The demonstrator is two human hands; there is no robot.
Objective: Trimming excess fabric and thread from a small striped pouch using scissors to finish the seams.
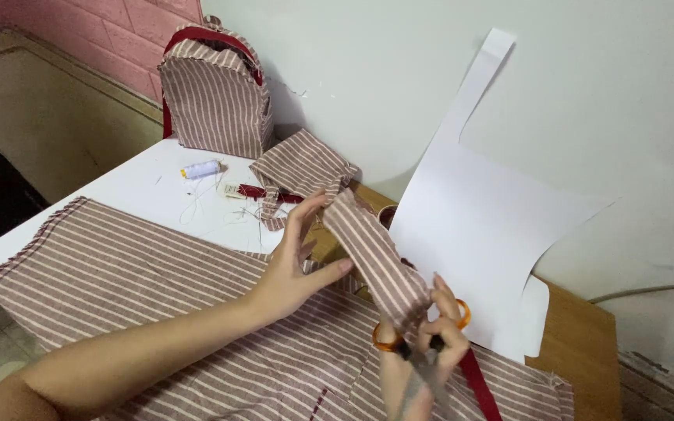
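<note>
My left hand [299, 257] holds up a narrow strip of striped maroon-and-white fabric [374, 257], fingers pinching its upper end. My right hand [431, 343] grips orange-handled scissors [399, 343] at the strip's lower end, with the blades pointing down toward me. Both hands hover over a large piece of the same striped cloth [142, 288] spread on the table.
A striped fabric backpack [214, 90] stands at the back against the wall. A folded striped piece [302, 165], a thread spool [201, 168] and a red strap [479, 386] lie around. A white paper pattern [481, 218] leans on the wall. The wooden table edge [583, 343] is at right.
</note>
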